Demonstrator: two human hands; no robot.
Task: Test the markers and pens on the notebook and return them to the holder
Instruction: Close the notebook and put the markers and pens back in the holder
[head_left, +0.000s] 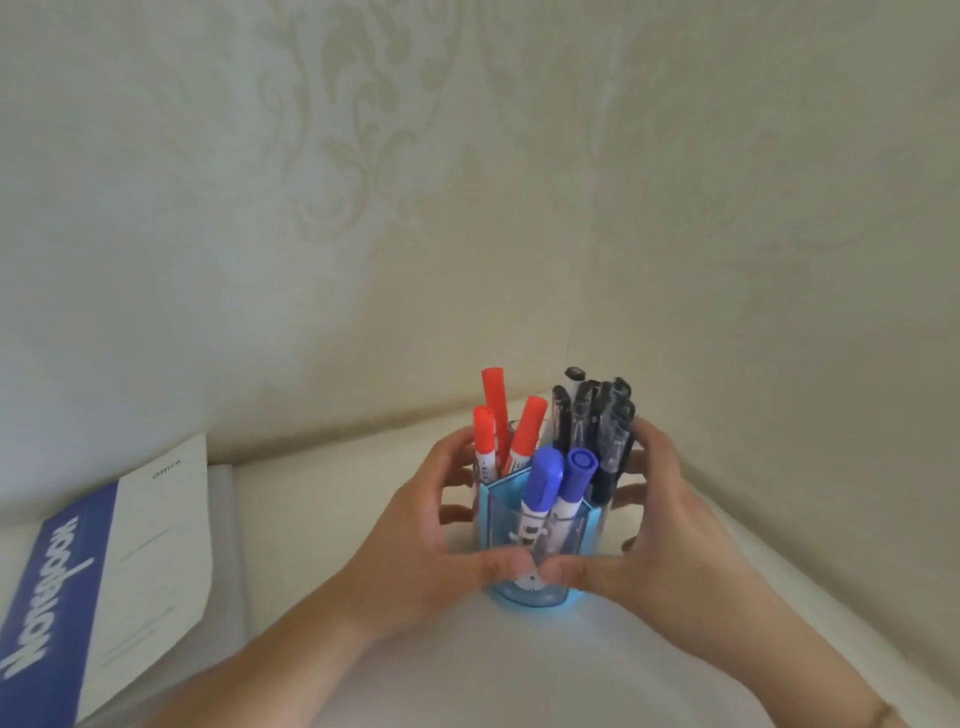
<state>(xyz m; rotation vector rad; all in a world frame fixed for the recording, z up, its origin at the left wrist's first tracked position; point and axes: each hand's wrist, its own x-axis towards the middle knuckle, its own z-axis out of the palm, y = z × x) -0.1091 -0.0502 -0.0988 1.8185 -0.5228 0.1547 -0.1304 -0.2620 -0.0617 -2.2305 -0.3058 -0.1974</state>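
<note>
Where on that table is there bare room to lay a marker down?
Bare tabletop lies between the notebook and the left hand, and more near the front edge between the forearms. Around the blue holder it is crowded: both hands, the right hand included, wrap it.

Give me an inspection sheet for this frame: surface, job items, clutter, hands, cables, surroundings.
Surface: white table, set into a wall corner.
Job items: blue holder upright; red markers, blue markers and black pens sorted in its compartments; notebook closed, at left.
Clutter: nothing seen.
Hands: left hand and right hand cup the holder from either side.
Cables: nothing seen.
Surroundings: pale patterned wallpaper.
</note>
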